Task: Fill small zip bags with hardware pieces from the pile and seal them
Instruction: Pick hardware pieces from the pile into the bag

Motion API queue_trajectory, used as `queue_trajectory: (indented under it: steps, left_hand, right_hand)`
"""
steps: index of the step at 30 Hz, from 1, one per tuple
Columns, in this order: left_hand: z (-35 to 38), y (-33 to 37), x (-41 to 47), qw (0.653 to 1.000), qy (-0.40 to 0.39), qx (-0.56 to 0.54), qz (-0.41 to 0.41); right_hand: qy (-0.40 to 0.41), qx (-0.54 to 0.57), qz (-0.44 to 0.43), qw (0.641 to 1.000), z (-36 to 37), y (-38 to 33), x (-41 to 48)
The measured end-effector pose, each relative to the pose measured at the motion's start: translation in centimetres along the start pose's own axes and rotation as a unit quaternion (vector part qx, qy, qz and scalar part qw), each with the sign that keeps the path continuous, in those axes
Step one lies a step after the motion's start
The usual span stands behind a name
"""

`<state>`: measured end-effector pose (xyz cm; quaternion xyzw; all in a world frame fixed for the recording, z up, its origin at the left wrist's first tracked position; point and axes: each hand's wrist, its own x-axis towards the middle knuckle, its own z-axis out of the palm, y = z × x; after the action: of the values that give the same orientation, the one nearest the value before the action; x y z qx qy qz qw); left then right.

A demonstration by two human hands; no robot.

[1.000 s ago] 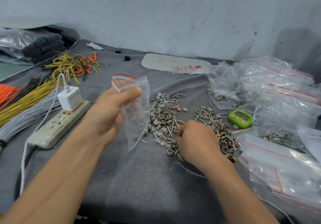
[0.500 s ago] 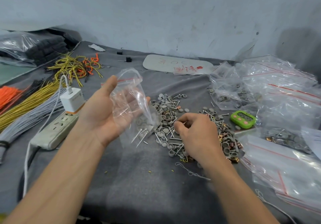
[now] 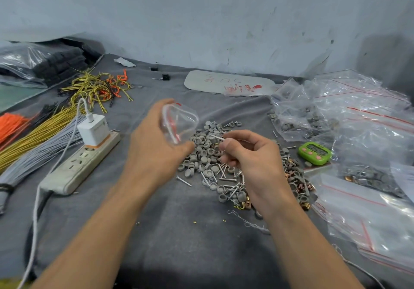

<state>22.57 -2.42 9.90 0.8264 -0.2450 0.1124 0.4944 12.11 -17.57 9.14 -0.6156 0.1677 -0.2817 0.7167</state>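
Observation:
My left hand (image 3: 154, 143) holds a small clear zip bag (image 3: 179, 121) with a red seal line, its mouth spread open and turned toward the right. My right hand (image 3: 251, 161) hovers just right of the bag and pinches a thin metal screw (image 3: 216, 136) between thumb and forefinger, the tip pointing at the bag's mouth. Under both hands lies the pile of hardware (image 3: 215, 167): grey round caps, silver screws and copper-coloured clips spread on the grey cloth.
A white power strip (image 3: 83, 165) with a charger (image 3: 94, 129) lies at the left, beside bundles of yellow, grey and orange wires (image 3: 38, 131). A green timer (image 3: 314, 153) and several clear bags (image 3: 363, 118), some filled, crowd the right. A white flat card (image 3: 228, 83) lies at the back.
My left hand has turned the bag so its open mouth faces right. My right hand has lifted off the pile with a screw and moved up toward the bag.

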Motion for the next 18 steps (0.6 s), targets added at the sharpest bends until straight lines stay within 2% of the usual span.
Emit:
queue_trajectory:
  steps: [2, 5, 9, 13, 15, 16, 18]
  left_hand:
    - [1.1, -0.2, -0.5, 0.997, -0.039, 0.056, 0.038]
    - [2.6, -0.2, -0.9, 0.988, -0.087, 0.094, 0.087]
    - [2.8, -0.5, -1.0, 0.985, -0.094, 0.119, 0.088]
    - [2.9, -0.3, -1.1, 0.984, -0.094, 0.115, 0.099]
    - [3.3, 0.0, -1.3, 0.981, -0.119, 0.118, 0.1]
    - [3.5, 0.2, -1.4, 0.98, -0.134, 0.107, 0.097]
    - [3.9, 0.3, -1.5, 0.981, -0.159, 0.082, 0.08]
  right_hand:
    - [-0.009, 0.004, -0.025, 1.0, 0.1, -0.1, 0.0]
    - [-0.013, -0.097, -0.09, 0.991, 0.4, -0.1, 0.0]
    - [0.043, -0.185, -0.169, 0.967, 0.3, 0.2, 0.1]
    - [0.062, -0.149, -0.198, 0.967, -0.3, 0.2, 0.5]
    - [0.01, -0.163, -0.177, 0.971, -0.3, 0.3, 0.7]
    - [-0.042, -0.205, -0.162, 0.964, -0.2, 0.4, 0.9]
    - [-0.15, -0.31, -0.129, 0.93, 0.1, 0.7, 0.9]
